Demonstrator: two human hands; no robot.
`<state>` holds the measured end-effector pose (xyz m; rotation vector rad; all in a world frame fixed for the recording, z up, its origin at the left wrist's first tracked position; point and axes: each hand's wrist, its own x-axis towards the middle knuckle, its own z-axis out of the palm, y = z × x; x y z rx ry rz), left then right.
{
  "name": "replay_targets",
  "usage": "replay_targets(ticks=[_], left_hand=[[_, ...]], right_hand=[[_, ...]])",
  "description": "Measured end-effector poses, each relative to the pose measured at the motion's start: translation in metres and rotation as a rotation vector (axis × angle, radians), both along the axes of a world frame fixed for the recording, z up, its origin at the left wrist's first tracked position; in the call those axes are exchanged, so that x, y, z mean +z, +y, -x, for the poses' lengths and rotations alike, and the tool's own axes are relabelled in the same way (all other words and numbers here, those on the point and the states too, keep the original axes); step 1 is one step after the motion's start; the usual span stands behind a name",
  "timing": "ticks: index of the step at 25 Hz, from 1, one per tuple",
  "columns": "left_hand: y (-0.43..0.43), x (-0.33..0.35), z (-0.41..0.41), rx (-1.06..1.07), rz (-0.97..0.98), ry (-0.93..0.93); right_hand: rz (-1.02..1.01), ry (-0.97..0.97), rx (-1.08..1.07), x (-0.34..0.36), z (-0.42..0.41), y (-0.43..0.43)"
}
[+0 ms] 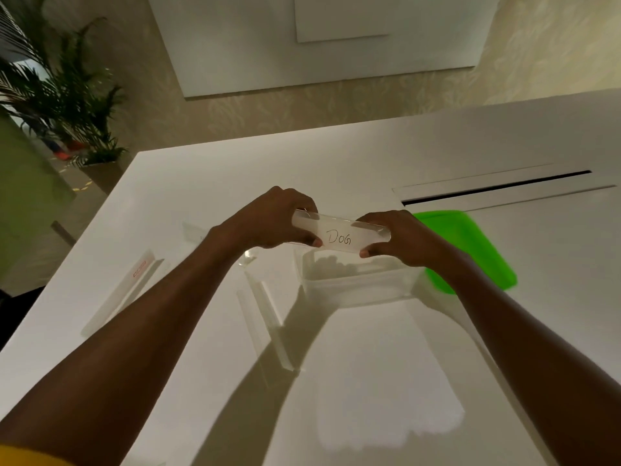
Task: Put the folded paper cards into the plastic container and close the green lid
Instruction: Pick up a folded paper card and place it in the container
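Note:
A folded white card (339, 235) with "DOG" written on it is held level just above the clear plastic container (356, 285). My left hand (268, 222) grips its left end and my right hand (393, 238) grips its right end, thumbs on the near face. The open container stands on the white table right below the card. The green lid (470, 253) lies flat on the table to the right of the container, partly behind my right forearm. Three more folded cards lie on the table: one at the left (121, 294), one in the middle (265, 327), one behind my left wrist (195, 232).
The white table (369, 381) has its left edge running diagonally at the left. A long dark slot (497, 188) is cut into the top at the back right. A potted plant (67, 95) stands on the floor beyond the table's far left corner.

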<state>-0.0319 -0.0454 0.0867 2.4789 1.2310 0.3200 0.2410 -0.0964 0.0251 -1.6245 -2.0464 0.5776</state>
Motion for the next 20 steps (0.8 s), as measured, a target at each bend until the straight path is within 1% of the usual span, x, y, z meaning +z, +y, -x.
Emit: replay_targets(ticks=[2, 8, 14, 17, 20], left_hand=[[0.011, -0.008, -0.014, 0.009, 0.009, 0.04], [0.033, -0.038, -0.046, 0.031, 0.022, 0.234], [0.036, -0.072, -0.068, 0.062, -0.004, 0.377], [0.037, -0.086, -0.076, 0.097, -0.001, 0.408], [0.036, -0.097, -0.082, 0.141, 0.036, 0.405]], right_hand=[[0.017, -0.077, 0.012, -0.006, -0.005, 0.015], [0.107, -0.41, -0.02, -0.026, -0.004, 0.049], [0.081, -0.627, -0.015, -0.047, -0.007, 0.057], [0.048, -0.711, -0.025, -0.053, -0.009, 0.057], [0.059, -0.759, -0.023, -0.055, -0.008, 0.057]])
